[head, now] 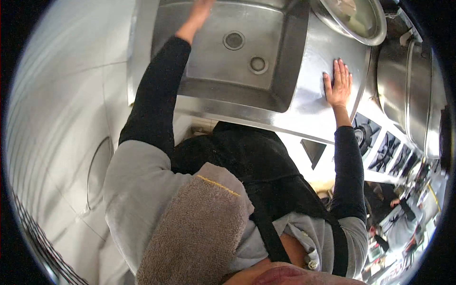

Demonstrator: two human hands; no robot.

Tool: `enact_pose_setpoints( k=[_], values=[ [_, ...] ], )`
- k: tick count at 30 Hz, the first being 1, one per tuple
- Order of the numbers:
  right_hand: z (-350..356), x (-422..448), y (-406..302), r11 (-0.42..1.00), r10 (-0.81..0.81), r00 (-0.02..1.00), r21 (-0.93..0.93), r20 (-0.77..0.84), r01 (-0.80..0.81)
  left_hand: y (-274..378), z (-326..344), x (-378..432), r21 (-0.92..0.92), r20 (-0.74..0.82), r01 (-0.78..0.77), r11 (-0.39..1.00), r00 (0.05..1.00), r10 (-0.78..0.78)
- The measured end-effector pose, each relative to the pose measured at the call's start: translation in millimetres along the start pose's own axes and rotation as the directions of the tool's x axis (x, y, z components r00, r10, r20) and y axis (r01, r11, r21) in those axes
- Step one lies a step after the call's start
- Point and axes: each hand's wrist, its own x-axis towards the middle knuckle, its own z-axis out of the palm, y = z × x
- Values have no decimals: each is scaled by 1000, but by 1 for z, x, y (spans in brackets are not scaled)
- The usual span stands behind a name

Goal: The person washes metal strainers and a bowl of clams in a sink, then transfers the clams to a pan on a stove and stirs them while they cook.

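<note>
Before me is a stainless steel sink basin point(213, 67) with two round drain strainers point(234, 40) in its floor. Over the basin's far left part reaches my left hand point(203, 10), its fingertips cut off by the top edge; whether it holds anything cannot be told. My right hand point(338, 85) lies flat, fingers somewhat apart, on the steel counter point(310, 96) to the right of the basin, with nothing in it. Beyond that hand, a large metal bowl point(381, 32) holds pale liquid and something light-coloured.
Large steel pots point(392, 85) stand at the right, near a stove with several burners point(363, 137). A co-worker point(402, 228) is in the far right background. A tiled wall point(71, 89) rises at the left. A brown towel point(199, 228) hangs over my shoulder.
</note>
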Motion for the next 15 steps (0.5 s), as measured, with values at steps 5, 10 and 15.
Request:
enact_pose_setpoints(
  k=[5,10,15],
  values=[
    [2,0,-1,998,7,1000,54,7,-7,-38,89,66,-389,164,406,827,914,-371],
    [4,5,-1,998,23,999,60,35,-25,-126,167,-68,-131,715,269,954,693,-97],
    [3,1,-2,997,50,996,58,70,-54,-86,216,-191,154,775,574,804,435,-458]
  ],
)
